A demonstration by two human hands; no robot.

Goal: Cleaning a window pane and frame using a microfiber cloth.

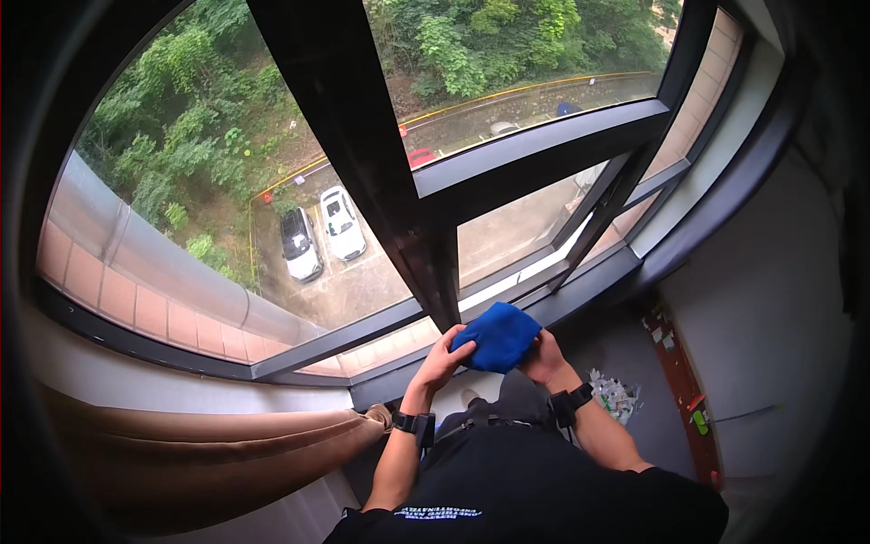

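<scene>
A folded blue cloth [499, 338] is held between my two hands, in front of the dark window frame [435, 272]. My left hand [440, 359] grips its left side, the thumb lying on top of the cloth. Around the right edge of the cloth is my right hand [544, 357], its fingers partly hidden behind the fabric. Both wrists wear black bands. Large glass panes [224, 136] rise beyond the hands, and a smaller framed pane [523, 231] sits low on the right.
A brown curtain [231, 455] is gathered at the left. Scraps of litter [615, 394] lie on the floor at the right, near a reddish-brown strip [680, 394] with a green object [700, 421] on it. Outside, parked cars [342, 223] and trees show through the glass.
</scene>
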